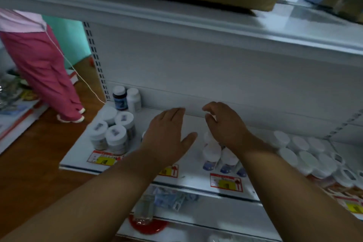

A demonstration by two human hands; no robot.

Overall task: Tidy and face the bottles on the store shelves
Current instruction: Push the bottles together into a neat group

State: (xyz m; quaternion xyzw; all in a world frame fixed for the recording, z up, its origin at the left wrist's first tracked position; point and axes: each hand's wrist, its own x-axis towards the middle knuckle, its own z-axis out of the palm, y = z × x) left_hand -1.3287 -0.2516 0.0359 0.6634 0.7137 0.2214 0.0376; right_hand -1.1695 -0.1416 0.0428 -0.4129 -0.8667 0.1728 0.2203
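On the white shelf [192, 173], left hand [167, 133] flat, fingers straight, gripping nothing; right hand [225, 125] loosely curled, empty, above white-capped bottles [220, 157] at 5 o'clock of it; judged best to slide those forward, labels out, without toppling the neighbours.

Left hand [167, 135] flat and spread; right hand [225, 124] loosely curled.

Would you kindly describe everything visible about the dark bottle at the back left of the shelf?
The dark bottle is small, with a white cap, a dark body and a bluish label too blurred to read. It stands upright at the shelf's back left corner, close against a white bottle on its right, behind a cluster of white-capped jars. Neither hand touches it.
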